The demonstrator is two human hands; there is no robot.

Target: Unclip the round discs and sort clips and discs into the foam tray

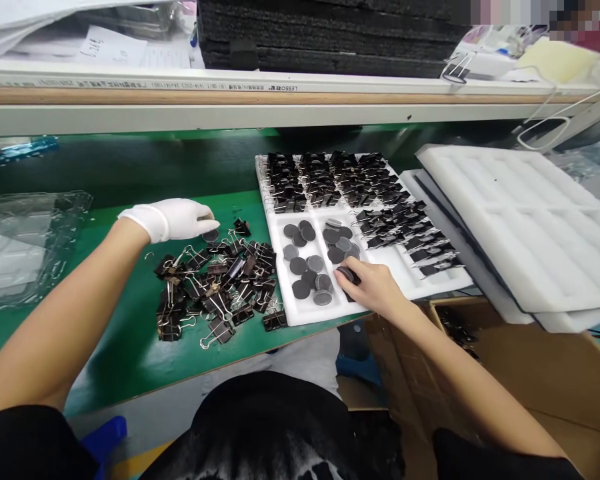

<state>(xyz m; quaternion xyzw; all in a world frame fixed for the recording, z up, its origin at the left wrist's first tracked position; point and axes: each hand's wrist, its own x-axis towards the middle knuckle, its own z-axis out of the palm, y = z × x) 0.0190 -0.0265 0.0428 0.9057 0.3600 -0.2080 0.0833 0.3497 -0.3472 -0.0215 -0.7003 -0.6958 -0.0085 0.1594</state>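
My left hand, in a white glove, has its fingertips at a dark round disc and appears to pinch it, just above the left end of a heap of black binder clips. My bare right hand grips a few dark discs over the front of a white foam tray. Loose grey and black discs lie in two of the tray's front compartments. Rows of binder clips fill its back compartments, and more clips sit at the right.
White foam trays are stacked at the right, above an open cardboard box. Clear plastic trays lie at the left of the green table. A shelf edge runs across the back, bearing black foam and papers.
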